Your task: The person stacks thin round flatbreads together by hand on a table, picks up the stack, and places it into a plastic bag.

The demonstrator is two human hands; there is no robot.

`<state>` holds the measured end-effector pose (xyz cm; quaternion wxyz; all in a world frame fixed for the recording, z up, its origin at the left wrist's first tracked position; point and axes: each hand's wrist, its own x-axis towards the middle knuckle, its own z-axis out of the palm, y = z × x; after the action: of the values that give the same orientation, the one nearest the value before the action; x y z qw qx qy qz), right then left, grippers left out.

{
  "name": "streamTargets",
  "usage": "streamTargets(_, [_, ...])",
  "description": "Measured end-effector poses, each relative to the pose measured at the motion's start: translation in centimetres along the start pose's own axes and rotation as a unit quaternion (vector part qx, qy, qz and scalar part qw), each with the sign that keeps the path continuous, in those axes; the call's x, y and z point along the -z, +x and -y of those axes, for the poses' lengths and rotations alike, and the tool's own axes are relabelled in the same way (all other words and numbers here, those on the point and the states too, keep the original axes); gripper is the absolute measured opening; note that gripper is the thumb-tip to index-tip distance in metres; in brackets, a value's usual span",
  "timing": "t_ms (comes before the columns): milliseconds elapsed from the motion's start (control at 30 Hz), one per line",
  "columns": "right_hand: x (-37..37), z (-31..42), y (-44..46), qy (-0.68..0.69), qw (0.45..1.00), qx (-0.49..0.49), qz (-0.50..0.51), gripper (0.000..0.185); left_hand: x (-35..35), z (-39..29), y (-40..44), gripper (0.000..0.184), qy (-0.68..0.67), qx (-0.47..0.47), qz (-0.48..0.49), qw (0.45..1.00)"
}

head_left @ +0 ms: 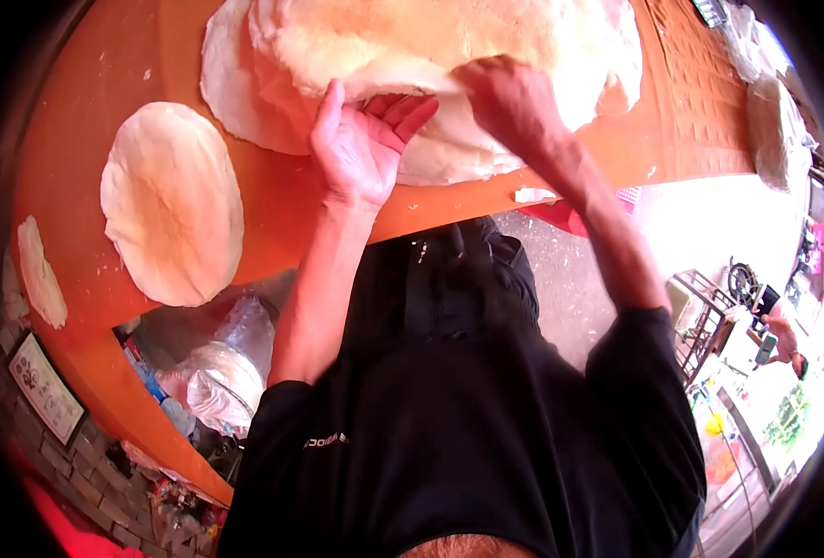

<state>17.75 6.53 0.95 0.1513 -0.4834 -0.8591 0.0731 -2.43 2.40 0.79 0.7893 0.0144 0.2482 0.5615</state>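
**Pale sheet stack (384, 42): prob. light + soft, easy to tear**

Far L on the surface (277, 191), a thin pale strip (42, 272) lies along the L edge. Next, an oval pad (172, 205), flat, by the L end of the near edge; looks floppy. Then the stack, approx. mid-surface, just in from the near edge: prob. squashy, not slippery, but thin rims could rip, so best held w/ a broad palm underneath, no hard pinch. L hand (361, 153): palm up, thumb out, fingers loosely curled at the stack's near rim, not clenched; L forearm (323, 270) reaches fwd over the near edge. R hand (507, 98): above the stack, knuckles up, fingers folded in, blurred; can't tell if it grips anything. R forearm (598, 200) slants in from the R.
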Motion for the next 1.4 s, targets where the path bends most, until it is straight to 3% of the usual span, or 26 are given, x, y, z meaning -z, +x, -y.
streamTargets(67, [4.2, -1.4, 3.3, -0.065, 0.996, 0.029, 0.046, 0.010, -0.3, -0.3, -1.1, 0.052, 0.091, -0.004, -0.060, 0.994])
streamTargets(100, [3.4, -5.9, 3.5, 0.162, 0.987, -0.018, 0.009, 0.024, 0.5, -0.1, -1.7, 0.047, 0.199, 0.010, -0.108, 0.974])
streamTargets(133, [3.0, -7.2, 3.3, 0.276, 0.960, -0.044, -0.001, 0.034, 1.1, 0.1, -2.4, 0.043, 0.303, 0.027, -0.159, 0.939])
streamTargets(167, [2.6, -8.5, 3.1, 0.387, 0.919, -0.068, -0.016, 0.044, 1.4, 0.4, -3.2, 0.036, 0.324, 0.042, -0.163, 0.931])
streamTargets(267, [8.2, -1.5, 2.2, 0.062, 0.997, -0.042, 0.010, 0.029, 1.7, 1.5, -3.7, 0.033, 0.288, 0.076, -0.155, 0.942])
streamTargets(333, [10.1, 1.5, 1.8, -0.158, 0.987, -0.021, 0.025, 0.028, 0.8, 2.1, -3.3, 0.030, 0.248, 0.077, -0.163, 0.952])
streamTargets(400, [4.6, -0.1, 0.9, -0.139, 0.955, -0.117, 0.234, 0.028, 1.2, 2.9, -2.7, 0.024, 0.213, 0.062, -0.146, 0.964])
streamTargets(433, [3.7, -0.5, -0.3, -0.138, 0.955, -0.115, 0.237, 0.028, 1.3, 3.1, -2.7, 0.020, 0.189, 0.070, -0.119, 0.972])
streamTargets(500, [3.0, -2.0, -2.2, -0.043, 0.999, -0.017, 0.009, 0.011, 0.9, 3.5, -2.5, 0.019, 0.179, 0.065, -0.116, 0.975])
streamTargets(600, [3.7, -3.1, -4.9, -0.021, 0.999, -0.036, 0.016, 0.028, 0.2, 4.7, -2.1, 0.017, 0.149, 0.049, -0.098, 0.983])
streamTargets(733, [4.3, -3.2, -6.2, -0.068, 0.997, 0.001, 0.033, 0.032, 0.1, 5.3, -1.9, 0.019, 0.117, 0.116, -0.086, 0.983])
streamTargets(800, [5.3, -1.5, -6.4, -0.033, 0.999, -0.010, 0.042, 0.043, -0.2, 5.1, -1.4, 0.017, 0.115, 0.185, -0.044, 0.975])
streamTargets(833, [5.0, -1.0, -7.0, -0.024, 0.998, 0.001, 0.054, 0.055, -0.4, 5.4, -1.2, 0.016, 0.095, 0.169, -0.016, 0.981])
streamTargets(967, [2.0, -2.3, -6.7, -0.035, 0.998, 0.002, -0.049, 0.040, -1.8, 5.4, -0.4, 0.019, 0.152, 0.129, 0.015, 0.980])
streamTargets(1000, [2.1, -2.8, -6.2, -0.049, 0.997, -0.011, -0.050, 0.031, -1.9, 5.0, -0.4, 0.019, 0.152, 0.128, 0.014, 0.980])
streamTargets(1067, [4.5, -2.8, -4.0, -0.038, 0.995, -0.079, 0.047, 0.022, -2.3, 4.4, -0.5, 0.021, 0.100, 0.115, 0.034, 0.988])
streamTargets(1100, [6.6, -4.1, -2.6, -0.268, 0.962, 0.024, 0.050, 0.017, -2.0, 4.0, -0.8, 0.024, 0.115, 0.103, 0.010, 0.988])
streamTargets(1167, [11.3, -9.2, 1.5, -0.434, 0.898, 0.042, 0.057, 0.011, -0.6, 3.1, -1.4, 0.026, 0.221, 0.094, -0.049, 0.969])
streamTargets(1200, [15.6, -8.0, 2.8, -0.375, 0.921, 0.005, -0.102, 0.011, 0.0, 2.8, -2.0, 0.026, 0.278, 0.084, -0.084, 0.953])
streamTargets(1267, [20.1, -5.0, 3.3, -0.305, 0.916, -0.033, -0.260, 0.025, 1.0, 1.9, -2.6, 0.026, 0.267, 0.056, -0.131, 0.953])
streamTargets(1333, [20.2, -1.4, 4.8, -0.400, 0.863, 0.089, -0.295, 0.027, 1.1, 1.0, -2.6, 0.025, 0.268, 0.034, -0.145, 0.952])
streamTargets(1367, [18.8, -1.2, 5.3, -0.400, 0.862, 0.094, -0.297, 0.027, 0.6, 0.4, -2.4, 0.025, 0.258, 0.010, -0.165, 0.952])
streamTargets(1400, [15.9, -1.5, 5.3, -0.292, 0.935, 0.027, -0.199, 0.020, 0.3, -0.1, -2.2, 0.025, 0.248, -0.015, -0.186, 0.951])
